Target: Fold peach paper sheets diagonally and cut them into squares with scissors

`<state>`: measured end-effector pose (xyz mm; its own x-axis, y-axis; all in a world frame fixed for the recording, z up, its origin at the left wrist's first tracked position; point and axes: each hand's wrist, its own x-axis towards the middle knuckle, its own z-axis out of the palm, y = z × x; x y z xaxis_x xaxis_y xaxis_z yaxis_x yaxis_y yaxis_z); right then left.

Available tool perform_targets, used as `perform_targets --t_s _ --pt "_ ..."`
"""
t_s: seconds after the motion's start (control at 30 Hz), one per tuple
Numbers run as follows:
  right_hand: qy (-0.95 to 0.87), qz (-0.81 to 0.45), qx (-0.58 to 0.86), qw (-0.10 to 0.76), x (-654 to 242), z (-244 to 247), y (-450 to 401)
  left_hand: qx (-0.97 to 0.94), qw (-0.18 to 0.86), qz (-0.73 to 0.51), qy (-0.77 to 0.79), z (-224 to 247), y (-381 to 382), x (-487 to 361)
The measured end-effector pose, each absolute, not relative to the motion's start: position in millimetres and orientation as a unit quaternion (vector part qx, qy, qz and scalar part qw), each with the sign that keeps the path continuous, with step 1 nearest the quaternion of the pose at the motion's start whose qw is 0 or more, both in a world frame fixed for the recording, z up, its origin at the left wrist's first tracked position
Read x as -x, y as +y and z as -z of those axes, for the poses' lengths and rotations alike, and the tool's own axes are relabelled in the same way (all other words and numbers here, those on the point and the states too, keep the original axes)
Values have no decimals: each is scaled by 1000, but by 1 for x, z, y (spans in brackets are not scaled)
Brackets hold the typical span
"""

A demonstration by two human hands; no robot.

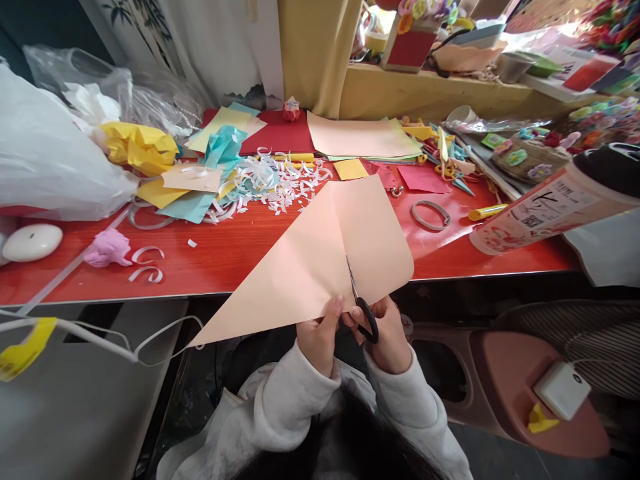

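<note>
A large peach sheet of paper (295, 257) spans the middle of the view, above the table's front edge, with a crease down it and a long point to the lower left. My left hand (321, 333) pinches its near edge, thumb on top. In my right hand (390, 339) is a pair of scissors (367, 320) with black handles. One dark blade lies over the paper along the crease; the other blade is hidden, apparently beneath the sheet. The paper to the right of the blade bends up in a curve.
On the red table (200, 267) lie white paper shreds (270, 183), coloured sheets (360, 133), a roll of tape (431, 215) and a pink crumpled piece (107, 248). A large cup (550, 203) leans at the right. A white plastic bag (55, 153) fills the left. A white box-shaped device (563, 390) rests on a stool.
</note>
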<state>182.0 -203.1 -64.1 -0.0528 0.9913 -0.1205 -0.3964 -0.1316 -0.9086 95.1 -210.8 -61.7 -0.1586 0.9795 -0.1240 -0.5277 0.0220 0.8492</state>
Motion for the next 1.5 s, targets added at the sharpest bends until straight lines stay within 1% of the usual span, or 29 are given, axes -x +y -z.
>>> perform_targets --t_s 0.2,0.5,0.7,0.9,1.17,1.3,1.5 --pt "-362 -625 406 560 -181 64 -202 -289 595 -632 404 63 -212 -95" --pt "-383 -634 383 551 -183 64 -200 -296 569 -638 425 64 -212 -96" --pt "-394 -634 397 533 -181 57 -199 -294 580 -631 423 63 -214 -96" --pt "-391 -637 412 521 -181 53 -197 -301 566 -634 433 61 -214 -97" --pt "-390 -625 452 504 -183 51 -195 -308 580 -639 400 64 -214 -97" --pt "-382 -629 449 507 -183 50 -195 -305 590 -632 400 66 -215 -97" --pt "-377 -632 446 510 -183 50 -193 -320 578 -626 414 67 -214 -97"
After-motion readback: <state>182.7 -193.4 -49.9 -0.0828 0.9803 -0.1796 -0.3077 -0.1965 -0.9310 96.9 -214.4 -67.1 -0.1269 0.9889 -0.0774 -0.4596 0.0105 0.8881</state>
